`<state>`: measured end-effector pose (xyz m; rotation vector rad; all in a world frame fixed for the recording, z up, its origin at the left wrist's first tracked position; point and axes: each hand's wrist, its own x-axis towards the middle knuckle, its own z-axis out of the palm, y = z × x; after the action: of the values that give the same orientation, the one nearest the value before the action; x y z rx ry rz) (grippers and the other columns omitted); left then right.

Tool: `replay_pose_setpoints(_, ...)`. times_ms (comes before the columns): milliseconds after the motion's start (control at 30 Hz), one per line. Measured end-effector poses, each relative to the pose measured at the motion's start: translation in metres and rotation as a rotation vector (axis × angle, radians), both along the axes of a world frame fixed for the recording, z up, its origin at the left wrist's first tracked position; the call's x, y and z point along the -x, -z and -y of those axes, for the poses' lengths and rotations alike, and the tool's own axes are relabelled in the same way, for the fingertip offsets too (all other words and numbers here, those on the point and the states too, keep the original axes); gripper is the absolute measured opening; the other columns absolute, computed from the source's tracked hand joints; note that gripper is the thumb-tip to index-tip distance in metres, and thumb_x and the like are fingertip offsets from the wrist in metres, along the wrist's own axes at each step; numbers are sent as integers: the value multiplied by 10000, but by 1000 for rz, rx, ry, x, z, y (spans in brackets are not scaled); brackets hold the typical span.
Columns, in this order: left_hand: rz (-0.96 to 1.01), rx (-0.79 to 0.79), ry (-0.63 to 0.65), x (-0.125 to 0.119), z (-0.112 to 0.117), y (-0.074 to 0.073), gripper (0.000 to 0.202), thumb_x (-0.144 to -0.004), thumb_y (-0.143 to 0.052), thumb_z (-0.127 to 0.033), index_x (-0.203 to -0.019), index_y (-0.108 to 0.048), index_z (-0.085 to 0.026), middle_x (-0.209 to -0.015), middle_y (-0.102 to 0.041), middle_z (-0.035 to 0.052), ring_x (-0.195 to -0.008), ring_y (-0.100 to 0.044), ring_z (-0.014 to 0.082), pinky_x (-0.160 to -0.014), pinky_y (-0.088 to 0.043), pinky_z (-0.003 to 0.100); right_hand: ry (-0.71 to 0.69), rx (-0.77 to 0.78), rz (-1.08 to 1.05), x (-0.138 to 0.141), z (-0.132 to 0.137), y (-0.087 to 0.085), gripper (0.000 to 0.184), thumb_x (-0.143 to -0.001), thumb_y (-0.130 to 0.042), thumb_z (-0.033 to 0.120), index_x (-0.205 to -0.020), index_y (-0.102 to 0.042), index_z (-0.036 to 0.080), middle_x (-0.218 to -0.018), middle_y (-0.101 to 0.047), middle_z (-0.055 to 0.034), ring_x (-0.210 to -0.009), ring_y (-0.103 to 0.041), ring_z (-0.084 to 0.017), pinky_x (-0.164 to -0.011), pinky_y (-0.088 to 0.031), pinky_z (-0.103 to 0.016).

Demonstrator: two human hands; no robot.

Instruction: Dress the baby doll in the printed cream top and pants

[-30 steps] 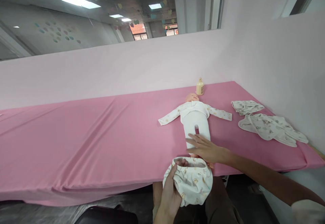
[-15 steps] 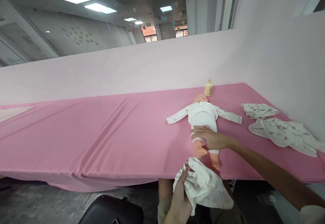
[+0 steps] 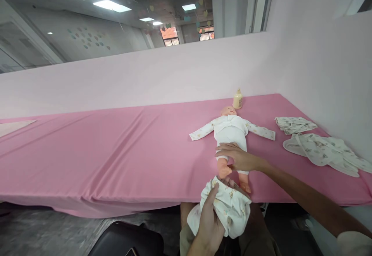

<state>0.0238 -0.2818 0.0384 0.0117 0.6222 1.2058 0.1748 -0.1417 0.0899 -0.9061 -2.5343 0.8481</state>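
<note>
A baby doll (image 3: 231, 130) in a white bodysuit lies on its back on the pink table cover (image 3: 116, 147), head toward the wall, sleeves spread. Its bare legs point at me. My right hand (image 3: 236, 158) rests over the doll's thighs, fingers curled round them. My left hand (image 3: 210, 219) grips a bunched pair of printed white baby trousers (image 3: 229, 205) at the table's near edge, just below the doll's feet.
A small cream bottle (image 3: 237, 99) stands by the doll's head at the pink partition wall. Two more printed baby garments (image 3: 316, 147) lie at the right end of the table. A dark chair (image 3: 128, 242) sits below the table edge.
The white leg covering was drawn off, leaving the doll's legs bare. My right hand moved up from the doll's feet to its thighs. My left hand bunched the trousers closer to the feet.
</note>
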Motion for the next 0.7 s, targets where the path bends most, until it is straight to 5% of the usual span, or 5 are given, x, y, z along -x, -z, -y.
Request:
replay_pose_setpoints(233, 80, -78, 0, 1, 6, -5, 349, -923, -511, -363, -1176, -642, -160, -1084, -700, 122, -1089, -631, 281, -1004, -439, 421, -41, -88, 69, 5, 6, 15, 489, -789, -561, 175, -1270, -570, 259, -1353, -510, -63, -1330, -354, -282, -1152, -123, -510)
replay_pose_setpoints(500, 29, -156, -12, 1, 5, -13, 373, -942, -486, -363, -1245, -611, -186, -1130, -691, 97, -1114, -617, 261, -1026, -417, 385, -40, -230, 136, 8, 21, 17, 591, -751, -511, 80, -1326, -517, 220, -1396, -451, -114, -1365, -286, -290, -1117, -197, -523)
replay_pose_setpoints(700, 47, -121, 33, -5, -6, -14, 373, -936, -490, -387, -1216, -632, -186, -1123, -689, 102, -1094, -628, 252, -1016, -426, 373, -120, 67, 7, 5, 39, 7, 338, -928, -386, 169, -1110, -657, 253, -1458, -423, -34, -1435, -196, -234, -1145, -225, -458)
